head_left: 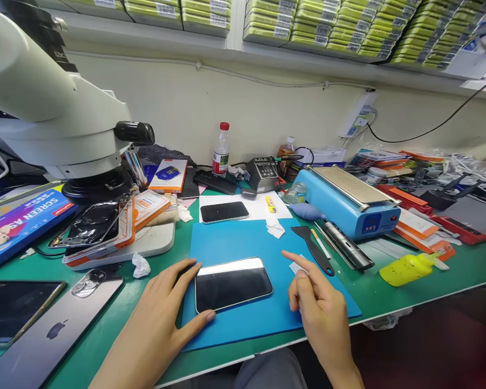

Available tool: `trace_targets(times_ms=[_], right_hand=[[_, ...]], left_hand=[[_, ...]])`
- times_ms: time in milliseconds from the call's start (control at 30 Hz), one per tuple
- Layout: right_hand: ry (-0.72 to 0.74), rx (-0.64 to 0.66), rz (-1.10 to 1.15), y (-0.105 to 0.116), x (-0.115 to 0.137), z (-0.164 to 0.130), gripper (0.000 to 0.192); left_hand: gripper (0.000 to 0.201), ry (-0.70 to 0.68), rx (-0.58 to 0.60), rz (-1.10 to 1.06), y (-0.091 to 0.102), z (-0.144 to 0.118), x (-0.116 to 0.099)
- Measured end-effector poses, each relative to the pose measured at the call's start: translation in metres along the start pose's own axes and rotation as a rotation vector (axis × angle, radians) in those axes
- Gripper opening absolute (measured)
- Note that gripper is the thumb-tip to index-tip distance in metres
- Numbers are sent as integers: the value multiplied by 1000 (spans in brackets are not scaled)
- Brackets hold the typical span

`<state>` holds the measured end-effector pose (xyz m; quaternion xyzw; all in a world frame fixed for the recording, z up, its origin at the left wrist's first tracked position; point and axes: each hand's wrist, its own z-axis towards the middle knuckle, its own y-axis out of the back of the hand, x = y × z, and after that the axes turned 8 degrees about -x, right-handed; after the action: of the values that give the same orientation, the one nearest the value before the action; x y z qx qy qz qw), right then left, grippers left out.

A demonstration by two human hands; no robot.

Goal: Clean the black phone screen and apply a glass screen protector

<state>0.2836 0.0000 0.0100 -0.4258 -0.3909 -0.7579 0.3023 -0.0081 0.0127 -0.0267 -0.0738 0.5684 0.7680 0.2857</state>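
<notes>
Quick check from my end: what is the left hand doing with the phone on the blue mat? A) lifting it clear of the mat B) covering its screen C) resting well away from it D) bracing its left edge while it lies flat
D: the left hand brackets the left edge of the phone, which lies flat and screen-up on the blue mat; the right hand is off to the side.

Quick count, going out from the blue mat (243, 319): one phone (231, 282) lying on it, screen dark, plus a second phone (224, 211) on the white paper just behind the mat. Two hands (162, 313) (319, 308) at the mat's near edge, one each side. One black scraper (312, 247) at its right edge. Right of the mat: one blue heating machine (348, 202) and one yellow bottle (409, 268). Behind it: one red-capped water bottle (221, 149). Left of it: one microscope (52, 102) and one silver tablet (52, 335).
</notes>
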Motion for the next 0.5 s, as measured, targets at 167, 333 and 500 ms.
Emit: trace_targets(times_ms=[167,333,500], right_hand=[[-21,-16,-36,1,-4,4,48],[-9,-4,-81,0,-5,6,47],[30,16,-115,0,-5,4,46]], left_hand=[[63,-19,-15,12,-2,-1,1],[64,-23,-30,15,-1,1,2],[63,-25,-37,8,0,0,2]])
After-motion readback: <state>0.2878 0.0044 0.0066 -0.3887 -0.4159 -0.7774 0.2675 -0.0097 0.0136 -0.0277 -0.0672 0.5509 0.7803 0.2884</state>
